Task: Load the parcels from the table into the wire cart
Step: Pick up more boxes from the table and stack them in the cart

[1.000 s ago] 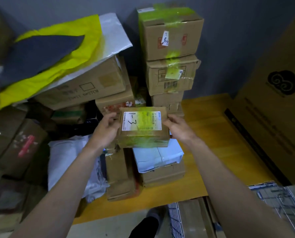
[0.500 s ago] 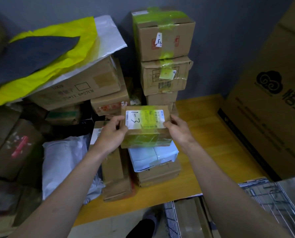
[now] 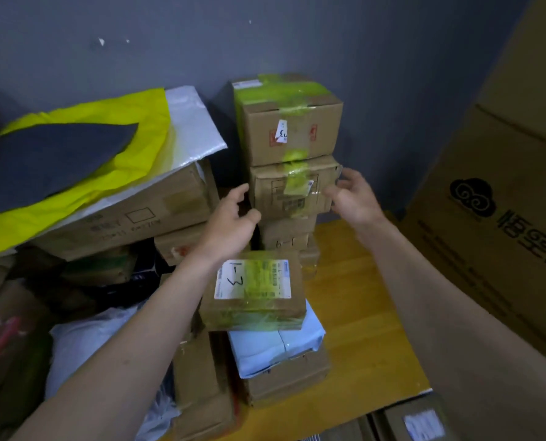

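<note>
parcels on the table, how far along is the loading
Early, by the look of it. Done: nothing shows as loaded; the cart is out of view. In hand: nothing held; the left hand and right hand reach open toward the second box of the tall stack. Left: the 1-3 parcel lies on the white parcel, plus many boxes on the table.

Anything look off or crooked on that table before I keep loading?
The tall box stack by the wall leans, with uneven edges. The box marked 1-3 sits skewed on a white parcel, overhanging it.

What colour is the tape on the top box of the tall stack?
Yellow-green tape on the brown top box, shown in the head view.
</note>
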